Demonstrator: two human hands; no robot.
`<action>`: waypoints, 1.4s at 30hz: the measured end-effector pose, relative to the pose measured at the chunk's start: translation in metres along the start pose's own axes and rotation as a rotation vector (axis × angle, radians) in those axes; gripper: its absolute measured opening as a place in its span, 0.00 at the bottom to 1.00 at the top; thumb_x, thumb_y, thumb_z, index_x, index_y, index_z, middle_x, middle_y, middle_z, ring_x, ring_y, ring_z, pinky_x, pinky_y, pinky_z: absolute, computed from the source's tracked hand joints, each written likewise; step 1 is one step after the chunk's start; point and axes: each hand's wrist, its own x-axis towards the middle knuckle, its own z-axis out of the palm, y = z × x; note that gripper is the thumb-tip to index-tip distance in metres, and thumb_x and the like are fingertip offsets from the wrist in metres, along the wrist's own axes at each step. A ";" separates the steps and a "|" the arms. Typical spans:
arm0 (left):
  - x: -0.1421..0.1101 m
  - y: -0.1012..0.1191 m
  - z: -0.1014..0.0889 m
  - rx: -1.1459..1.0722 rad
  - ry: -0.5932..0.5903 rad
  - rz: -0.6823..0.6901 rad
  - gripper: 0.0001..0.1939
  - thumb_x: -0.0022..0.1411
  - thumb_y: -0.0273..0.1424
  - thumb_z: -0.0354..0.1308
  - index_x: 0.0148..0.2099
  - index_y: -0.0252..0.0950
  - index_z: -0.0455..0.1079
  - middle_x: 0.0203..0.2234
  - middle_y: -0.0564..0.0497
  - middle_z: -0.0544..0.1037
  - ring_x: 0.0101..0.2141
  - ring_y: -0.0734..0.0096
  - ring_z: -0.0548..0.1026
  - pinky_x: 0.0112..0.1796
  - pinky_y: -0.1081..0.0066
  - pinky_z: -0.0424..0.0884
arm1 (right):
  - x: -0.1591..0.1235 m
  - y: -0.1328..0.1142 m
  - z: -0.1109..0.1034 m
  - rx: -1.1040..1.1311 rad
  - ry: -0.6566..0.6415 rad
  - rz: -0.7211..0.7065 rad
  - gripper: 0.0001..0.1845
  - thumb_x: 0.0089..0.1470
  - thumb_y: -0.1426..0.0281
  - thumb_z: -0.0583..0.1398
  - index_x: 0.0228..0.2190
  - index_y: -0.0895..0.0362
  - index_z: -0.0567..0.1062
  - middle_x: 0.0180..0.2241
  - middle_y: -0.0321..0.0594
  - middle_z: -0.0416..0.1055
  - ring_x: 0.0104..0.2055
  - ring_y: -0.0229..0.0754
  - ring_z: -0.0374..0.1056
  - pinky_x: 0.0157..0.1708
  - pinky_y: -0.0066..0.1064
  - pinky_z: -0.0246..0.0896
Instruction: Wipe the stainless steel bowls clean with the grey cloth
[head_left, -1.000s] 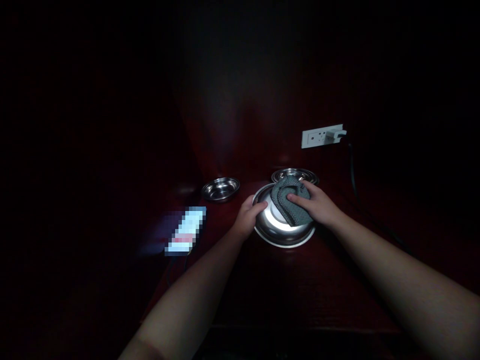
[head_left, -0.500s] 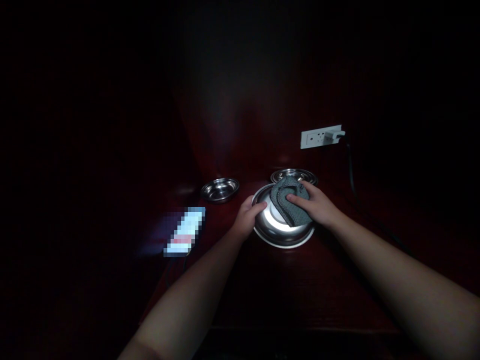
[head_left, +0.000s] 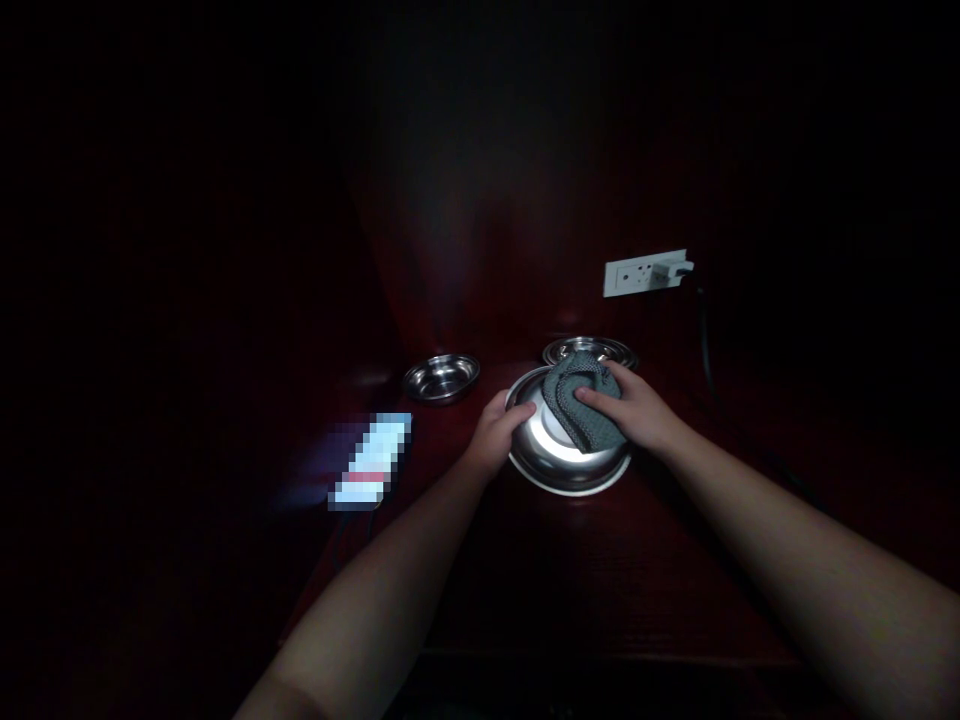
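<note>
A shiny steel bowl (head_left: 564,470) is held up in front of me, tilted. My left hand (head_left: 498,432) grips its left rim, thumb on the metal surface and fingers behind. In my right hand (head_left: 634,405) is a folded grey-green cloth (head_left: 592,425), pressed against the upper right part of the bowl. The right thumb lies over the cloth; the other fingers are partly hidden along its far edge.
Another steel bowl (head_left: 441,380) stands at the back left of the dark red table (head_left: 600,590). Stacked steel dishes (head_left: 559,352) sit behind the held bowl. A lit, blurred-out screen (head_left: 371,462) lies at left. On the wall, a socket (head_left: 626,276) has a plug and dark cable (head_left: 705,340).
Almost nothing differs. The whole view has shifted very slightly, while both hands, the bowl and the cloth keep the same hold and position relative to each other.
</note>
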 end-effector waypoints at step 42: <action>-0.007 0.009 0.010 -0.023 0.030 -0.025 0.16 0.44 0.33 0.62 0.37 0.33 0.70 0.30 0.50 0.75 0.32 0.69 0.71 0.38 0.68 0.63 | -0.001 -0.002 -0.002 0.012 -0.027 0.020 0.25 0.41 0.57 0.64 0.40 0.56 0.70 0.38 0.42 0.73 0.40 0.47 0.70 0.42 0.42 0.65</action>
